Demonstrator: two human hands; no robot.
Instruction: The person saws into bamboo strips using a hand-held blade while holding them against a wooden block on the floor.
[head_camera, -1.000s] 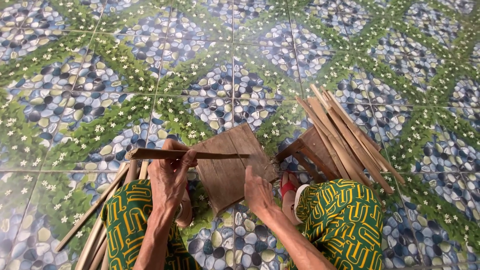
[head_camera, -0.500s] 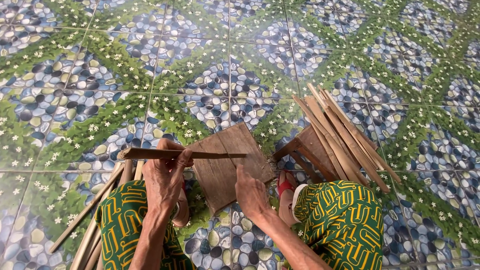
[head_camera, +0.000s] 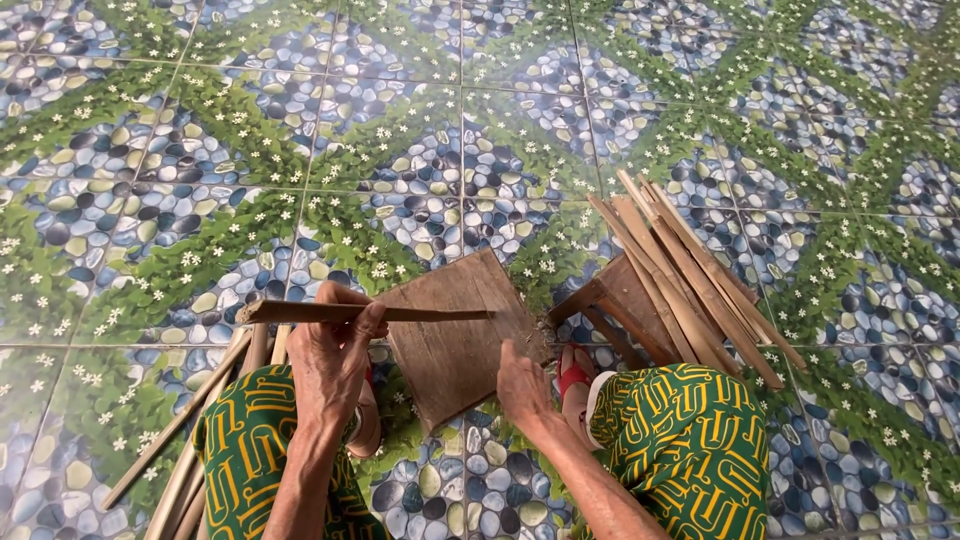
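A glossy pebble-and-flower tiled floor (head_camera: 300, 150) is filling the frame. At lower centre a flat, weathered board (head_camera: 455, 335) is lying just ahead of the right hand (head_camera: 522, 385), which is resting loose on its edge — gripping nothing. The left hand (head_camera: 330, 355) is clenching a thin bamboo strip (head_camera: 400, 313), its long axis running left-right over the board. More slats (head_camera: 690, 280) are leaning at right.

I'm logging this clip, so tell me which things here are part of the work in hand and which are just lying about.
In use:
left hand gripping a thin wooden strip
right hand on the flat wooden board

Lying about:
bundle of strips resting on a small wooden stool
loose strips beside the left knee
patterned floor tiles
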